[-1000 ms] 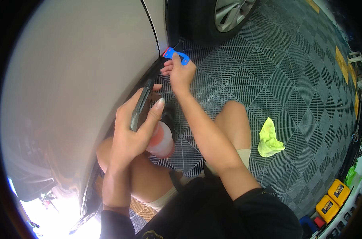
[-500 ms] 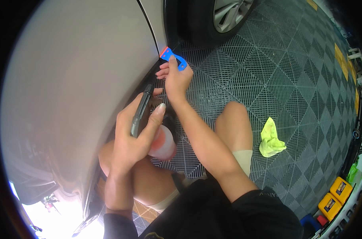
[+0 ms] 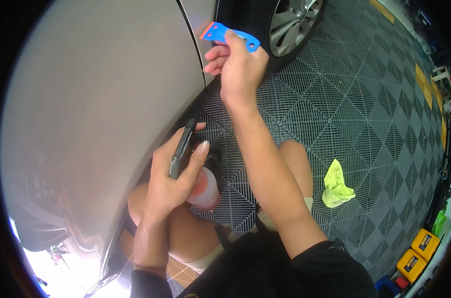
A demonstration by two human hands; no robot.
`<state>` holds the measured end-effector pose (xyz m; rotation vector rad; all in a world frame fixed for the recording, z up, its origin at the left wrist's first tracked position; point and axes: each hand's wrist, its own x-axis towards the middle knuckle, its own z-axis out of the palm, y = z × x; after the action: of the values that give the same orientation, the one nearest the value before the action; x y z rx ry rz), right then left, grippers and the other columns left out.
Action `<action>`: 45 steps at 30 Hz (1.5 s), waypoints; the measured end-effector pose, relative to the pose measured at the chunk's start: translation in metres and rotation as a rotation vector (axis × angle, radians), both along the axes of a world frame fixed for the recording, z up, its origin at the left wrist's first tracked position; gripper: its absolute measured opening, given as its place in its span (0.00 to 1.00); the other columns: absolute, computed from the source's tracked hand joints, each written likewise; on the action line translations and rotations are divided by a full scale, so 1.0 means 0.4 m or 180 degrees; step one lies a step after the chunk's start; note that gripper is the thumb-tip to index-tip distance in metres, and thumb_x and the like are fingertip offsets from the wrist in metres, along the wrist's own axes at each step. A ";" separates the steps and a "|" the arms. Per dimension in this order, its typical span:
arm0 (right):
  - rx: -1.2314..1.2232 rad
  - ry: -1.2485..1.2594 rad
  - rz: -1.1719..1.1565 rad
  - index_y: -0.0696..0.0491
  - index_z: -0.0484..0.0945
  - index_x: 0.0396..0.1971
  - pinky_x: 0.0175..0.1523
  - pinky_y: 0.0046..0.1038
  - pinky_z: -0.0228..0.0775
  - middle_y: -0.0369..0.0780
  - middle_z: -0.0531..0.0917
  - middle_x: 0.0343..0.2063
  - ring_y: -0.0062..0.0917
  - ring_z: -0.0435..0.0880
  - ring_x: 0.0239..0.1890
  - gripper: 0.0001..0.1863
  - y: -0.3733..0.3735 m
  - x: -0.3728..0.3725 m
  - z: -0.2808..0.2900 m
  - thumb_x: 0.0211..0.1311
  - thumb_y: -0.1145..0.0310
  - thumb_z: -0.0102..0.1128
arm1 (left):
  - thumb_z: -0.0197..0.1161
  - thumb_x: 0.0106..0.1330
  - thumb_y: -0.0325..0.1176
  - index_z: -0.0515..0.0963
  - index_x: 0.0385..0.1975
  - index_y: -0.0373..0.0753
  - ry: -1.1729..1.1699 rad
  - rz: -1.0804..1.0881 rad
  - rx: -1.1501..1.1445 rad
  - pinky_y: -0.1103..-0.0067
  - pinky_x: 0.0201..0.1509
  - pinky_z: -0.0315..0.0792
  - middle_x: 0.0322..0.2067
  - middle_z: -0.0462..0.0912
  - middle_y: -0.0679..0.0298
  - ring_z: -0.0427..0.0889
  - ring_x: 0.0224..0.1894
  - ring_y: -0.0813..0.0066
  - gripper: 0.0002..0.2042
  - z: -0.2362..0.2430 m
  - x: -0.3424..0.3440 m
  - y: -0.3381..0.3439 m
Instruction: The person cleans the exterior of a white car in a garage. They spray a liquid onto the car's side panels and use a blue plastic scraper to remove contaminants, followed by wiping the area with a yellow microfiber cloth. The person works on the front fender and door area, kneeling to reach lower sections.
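Observation:
My right hand [image 3: 243,72] grips a blue plastic scraper [image 3: 218,32] with an orange blade, its thumb pressed on the handle. The blade is at the light-coloured car body panel [image 3: 111,99], just right of the dark seam and beside the wheel arch; whether it touches the paint I cannot tell. Lower down, my left hand [image 3: 166,179] is closed round the black head of a spray bottle [image 3: 209,191]. The bottle is translucent with a reddish tint and hangs between my knees, partly hidden by the hand.
A car wheel [image 3: 295,27] stands ahead, right of the scraper. On the grey grid-tile floor [image 3: 359,124] lies a crumpled yellow-green cloth [image 3: 337,186], right of my knee. Two yellow cases [image 3: 419,253] sit at the far right edge, near hoses and other items.
My right hand has carried the scraper up and away from the panel's lower edge, along the wheel-arch side. The left hand with the spray bottle has barely shifted. The view has moved slightly.

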<state>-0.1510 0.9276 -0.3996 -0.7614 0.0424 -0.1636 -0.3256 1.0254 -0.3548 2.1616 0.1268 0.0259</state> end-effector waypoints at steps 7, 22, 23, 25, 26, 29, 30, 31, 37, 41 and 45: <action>-0.0302 0.0336 0.0071 0.63 0.82 0.30 0.19 0.25 0.68 0.40 0.82 0.16 0.21 0.78 0.12 0.15 0.029 -0.022 -0.133 0.74 0.67 0.58 | 0.66 0.75 0.31 0.80 0.60 0.32 0.0205 0.0099 -0.0178 0.80 0.40 0.72 0.25 0.79 0.68 0.75 0.30 0.82 0.17 0.013 -0.003 0.001; -0.0451 0.0098 0.0241 0.61 0.84 0.30 0.17 0.22 0.67 0.38 0.81 0.15 0.20 0.78 0.12 0.14 -0.015 0.001 -0.086 0.73 0.68 0.60 | 0.63 0.77 0.32 0.79 0.61 0.32 0.0299 -0.0029 -0.0208 0.80 0.35 0.69 0.23 0.77 0.71 0.73 0.28 0.85 0.17 0.013 -0.004 -0.012; -0.0428 -0.0015 0.0168 0.61 0.84 0.30 0.17 0.23 0.67 0.38 0.81 0.15 0.20 0.78 0.12 0.14 -0.015 0.002 -0.054 0.73 0.68 0.60 | 0.63 0.77 0.32 0.79 0.61 0.32 0.0173 -0.0109 -0.0085 0.81 0.35 0.69 0.23 0.77 0.71 0.73 0.27 0.85 0.17 0.003 -0.002 -0.008; -0.0583 -0.0150 0.0049 0.61 0.84 0.30 0.19 0.23 0.68 0.38 0.82 0.16 0.20 0.79 0.13 0.14 -0.020 0.018 -0.020 0.75 0.67 0.60 | 0.63 0.77 0.32 0.79 0.61 0.32 -0.0110 -0.0262 0.0167 0.81 0.33 0.68 0.22 0.76 0.72 0.72 0.26 0.86 0.17 -0.005 0.003 -0.003; -0.0549 -0.0137 0.0054 0.61 0.83 0.30 0.19 0.23 0.68 0.38 0.82 0.16 0.20 0.79 0.13 0.15 -0.022 0.017 -0.020 0.75 0.67 0.60 | 0.64 0.76 0.32 0.79 0.61 0.32 0.0034 -0.0174 0.0074 0.81 0.34 0.69 0.24 0.77 0.71 0.72 0.27 0.85 0.17 -0.001 -0.004 -0.004; -0.0477 -0.0031 0.0184 0.60 0.82 0.29 0.19 0.23 0.68 0.38 0.82 0.16 0.19 0.79 0.14 0.15 -0.013 0.014 -0.075 0.76 0.68 0.59 | 0.67 0.74 0.32 0.81 0.59 0.33 0.0221 -0.0042 -0.0107 0.80 0.37 0.70 0.26 0.78 0.69 0.73 0.29 0.83 0.17 0.009 0.000 -0.011; -0.0490 0.0074 0.0172 0.60 0.82 0.29 0.19 0.23 0.69 0.38 0.82 0.16 0.20 0.79 0.13 0.15 0.005 -0.003 -0.116 0.77 0.68 0.59 | 0.67 0.74 0.32 0.81 0.59 0.33 0.0181 -0.0046 -0.0087 0.80 0.37 0.71 0.26 0.78 0.69 0.73 0.30 0.83 0.17 0.004 0.002 -0.008; -0.0496 0.0166 0.0155 0.60 0.82 0.29 0.19 0.23 0.70 0.38 0.82 0.16 0.20 0.79 0.13 0.15 0.026 -0.021 -0.156 0.77 0.67 0.58 | 0.67 0.74 0.32 0.80 0.59 0.33 0.0130 -0.0054 -0.0062 0.80 0.38 0.71 0.26 0.78 0.69 0.73 0.30 0.83 0.17 0.001 0.003 -0.007; -0.0856 0.0877 0.0205 0.60 0.83 0.30 0.21 0.25 0.72 0.38 0.82 0.17 0.20 0.80 0.14 0.14 0.070 -0.034 -0.286 0.76 0.68 0.59 | 0.63 0.76 0.31 0.78 0.62 0.32 0.0024 -0.0200 0.0037 0.81 0.32 0.66 0.22 0.75 0.72 0.70 0.25 0.85 0.18 -0.009 0.008 -0.018; -0.0854 0.0409 0.0229 0.60 0.83 0.33 0.22 0.22 0.72 0.37 0.83 0.20 0.18 0.81 0.17 0.12 0.024 -0.037 -0.198 0.76 0.68 0.61 | 0.63 0.76 0.32 0.78 0.62 0.33 0.0081 -0.0200 0.0091 0.80 0.32 0.67 0.22 0.75 0.71 0.71 0.25 0.85 0.18 -0.019 0.005 -0.008; -0.0929 -0.0465 0.0017 0.59 0.81 0.39 0.22 0.18 0.70 0.34 0.83 0.24 0.14 0.82 0.20 0.07 -0.075 -0.027 -0.071 0.74 0.71 0.66 | 0.63 0.76 0.33 0.79 0.61 0.32 0.0102 -0.0211 -0.0026 0.80 0.32 0.67 0.22 0.75 0.71 0.71 0.25 0.86 0.18 -0.003 -0.001 -0.005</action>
<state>-0.1617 0.8978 -0.4281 -1.0385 -0.1247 -0.2228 -0.3259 1.0235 -0.3562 2.1573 0.0737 -0.0474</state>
